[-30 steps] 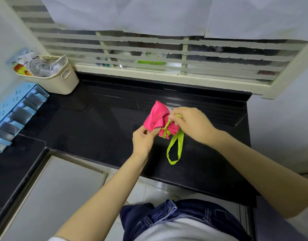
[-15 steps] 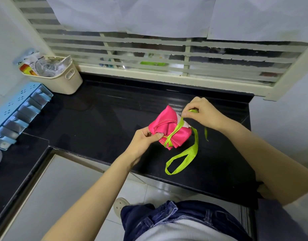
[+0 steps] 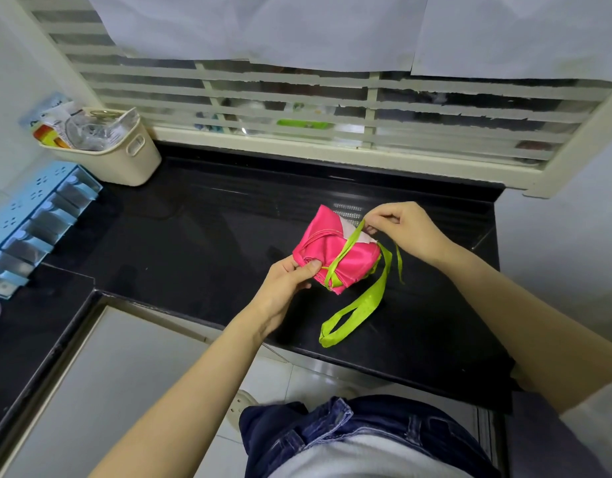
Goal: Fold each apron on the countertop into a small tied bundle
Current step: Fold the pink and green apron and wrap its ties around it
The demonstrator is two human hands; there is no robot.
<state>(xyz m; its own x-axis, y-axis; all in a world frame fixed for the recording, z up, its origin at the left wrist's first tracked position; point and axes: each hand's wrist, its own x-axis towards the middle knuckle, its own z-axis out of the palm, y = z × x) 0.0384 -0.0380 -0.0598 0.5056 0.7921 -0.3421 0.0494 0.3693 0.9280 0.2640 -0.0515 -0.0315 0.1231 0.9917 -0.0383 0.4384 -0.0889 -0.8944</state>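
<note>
As two hands [image 3: 284,288] [image 3: 408,233] grip it, one apron [image 3: 318,243]

A black polished countertop [image 3: 194,243] runs beneath a window [image 3: 435,108] that has horizontal frosted strips set in a cream frame. White paper sheets [image 3: 263,25] cover the upper part of the window. A white wall [image 3: 566,253] bounds the counter on the right. A cream basket [image 3: 125,167] sits at the rear left corner and holds packets and clear plastic. A light-blue rack [image 3: 32,215] is fixed along the left wall. A pale tiled floor [image 3: 297,377] is visible below the counter's front edge. The light is even and diffuse.
</note>
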